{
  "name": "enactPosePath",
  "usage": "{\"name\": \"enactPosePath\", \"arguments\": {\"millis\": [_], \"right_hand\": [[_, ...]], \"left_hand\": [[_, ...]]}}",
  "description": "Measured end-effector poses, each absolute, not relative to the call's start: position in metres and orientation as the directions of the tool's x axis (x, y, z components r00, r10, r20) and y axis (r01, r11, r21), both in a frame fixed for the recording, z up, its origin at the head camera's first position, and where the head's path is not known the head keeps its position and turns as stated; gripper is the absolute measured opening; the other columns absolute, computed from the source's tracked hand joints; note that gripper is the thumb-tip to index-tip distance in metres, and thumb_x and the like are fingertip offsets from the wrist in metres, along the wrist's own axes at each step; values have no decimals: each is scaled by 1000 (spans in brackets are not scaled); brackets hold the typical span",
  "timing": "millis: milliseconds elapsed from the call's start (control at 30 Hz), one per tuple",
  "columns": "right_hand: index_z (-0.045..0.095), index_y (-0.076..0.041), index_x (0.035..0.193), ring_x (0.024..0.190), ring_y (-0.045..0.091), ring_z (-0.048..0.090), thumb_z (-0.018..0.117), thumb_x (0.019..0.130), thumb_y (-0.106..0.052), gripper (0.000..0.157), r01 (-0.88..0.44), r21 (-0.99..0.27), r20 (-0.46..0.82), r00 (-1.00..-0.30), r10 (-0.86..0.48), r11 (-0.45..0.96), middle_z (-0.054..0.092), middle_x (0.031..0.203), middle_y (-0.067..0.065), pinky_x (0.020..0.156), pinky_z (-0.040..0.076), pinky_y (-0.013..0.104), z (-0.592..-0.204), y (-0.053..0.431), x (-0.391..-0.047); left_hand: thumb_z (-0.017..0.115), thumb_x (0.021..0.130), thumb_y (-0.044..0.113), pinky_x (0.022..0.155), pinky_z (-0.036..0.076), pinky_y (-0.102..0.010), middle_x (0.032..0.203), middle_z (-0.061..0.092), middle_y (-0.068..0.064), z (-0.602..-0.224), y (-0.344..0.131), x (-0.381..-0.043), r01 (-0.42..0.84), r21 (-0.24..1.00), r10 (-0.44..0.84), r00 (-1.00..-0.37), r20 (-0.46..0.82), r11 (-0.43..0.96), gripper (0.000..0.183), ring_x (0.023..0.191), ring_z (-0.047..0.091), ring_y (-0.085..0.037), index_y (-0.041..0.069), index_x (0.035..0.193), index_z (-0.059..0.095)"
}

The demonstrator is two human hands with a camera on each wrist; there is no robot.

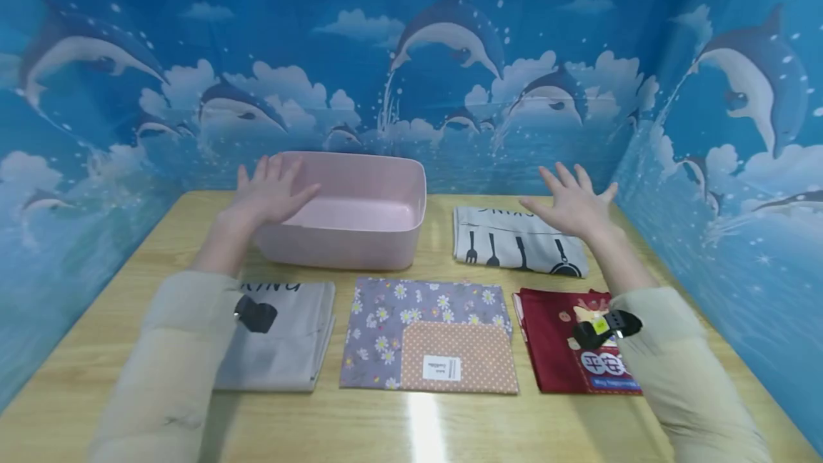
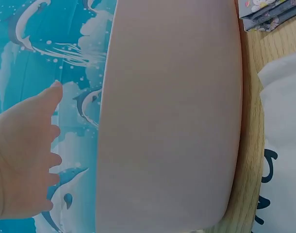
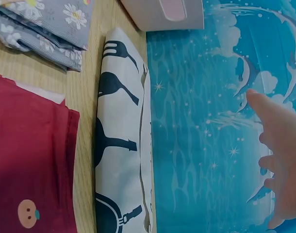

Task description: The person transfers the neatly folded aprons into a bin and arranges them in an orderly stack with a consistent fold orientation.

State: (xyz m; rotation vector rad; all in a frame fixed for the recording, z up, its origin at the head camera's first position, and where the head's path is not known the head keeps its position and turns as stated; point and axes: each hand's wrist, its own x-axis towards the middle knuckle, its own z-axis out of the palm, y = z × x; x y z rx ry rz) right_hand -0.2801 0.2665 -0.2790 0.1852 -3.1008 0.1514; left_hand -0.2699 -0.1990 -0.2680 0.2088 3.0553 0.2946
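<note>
With fingers spread, my left hand [image 1: 266, 191] is raised in front of the left end of a pink plastic bin [image 1: 347, 245], overlapping its rim in the head view. My right hand [image 1: 574, 203], fingers also spread, hovers over a folded white cloth printed with black kitchen utensils [image 1: 514, 240]. Neither hand holds anything. Below my right wrist lies a folded dark red cloth [image 1: 549, 349] with cartoon prints. A folded grey-white cloth [image 1: 283, 349] with black lettering is partly hidden by my left sleeve. Between these two lies a folded purple daisy-print cloth [image 1: 376, 334] with a dotted tan panel [image 1: 459, 349].
All the cloths and the bin are on a light wooden table [image 1: 321, 427]. Blue dolphin-print curtains [image 1: 360, 34] stand round its back and sides, close behind the bin. Black straps with small devices [image 1: 257, 314] sit on both wrists.
</note>
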Motion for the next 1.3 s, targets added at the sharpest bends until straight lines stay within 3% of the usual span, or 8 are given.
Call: {"name": "enactPosePath", "arguments": {"millis": [233,433,667,767,867,967,1100,1300], "right_hand": [[13,-13,149,135,46,3,32,83,-75,93,-150,-82,71,-987,-144,985,11,151,22,91,-12,76,-280,265,-270],[21,-7,147,131,47,17,36,88,-67,86,-187,-48,95,-979,-182,981,24,146,24,98,6,73,-282,259,-257],[30,1,142,124,50,30,39,94,-54,74,-217,-100,67,-975,-211,971,35,138,30,97,25,66,-287,255,-245],[33,2,141,123,49,33,39,95,-53,72,-240,-111,91,-969,-231,964,38,136,30,97,28,64,-288,254,-240],[38,3,138,122,48,36,42,95,-50,68,-265,-119,134,-959,-249,957,41,134,29,97,29,63,-290,253,-236],[43,4,134,118,47,40,48,94,-43,62,-294,-121,163,-948,-273,948,45,130,29,94,33,62,-292,252,-231],[47,6,130,114,46,44,52,94,-36,55,-324,-148,164,-940,-300,934,50,126,29,92,37,60,-296,251,-223],[51,5,126,112,44,47,56,92,-30,49,-353,-174,168,-931,-325,919,54,121,27,90,40,59,-303,249,-213]], "left_hand": [[23,91,65,102,-15,-62,150,-4,-26,-267,-200,-262,160,163,163,-987,-3,973,85,135,-7,-45,5,148,5],[23,93,62,103,-10,-64,150,3,-26,-269,-200,-257,189,133,186,-982,33,973,81,136,1,-45,5,148,10],[39,96,45,103,18,-64,141,34,-24,-266,-192,-250,229,89,216,-967,136,969,62,130,28,-42,0,138,38],[46,95,41,95,34,-59,128,48,-23,-266,-189,-246,246,65,229,-952,201,967,53,120,40,-40,-1,127,50],[52,92,40,79,44,-50,108,57,-18,-267,-188,-242,266,42,245,-930,276,963,47,102,51,-35,-1,113,57],[56,90,40,63,44,-40,85,57,-13,-268,-186,-237,296,32,268,-902,338,955,40,79,52,-28,0,93,59],[56,90,41,52,40,-33,63,50,-6,-266,-181,-228,316,59,281,-901,330,947,39,59,46,-21,6,72,53],[53,91,43,47,37,-29,62,48,-4,-268,-170,-213,326,48,309,-927,215,944,39,52,45,-17,6,80,51]]}}
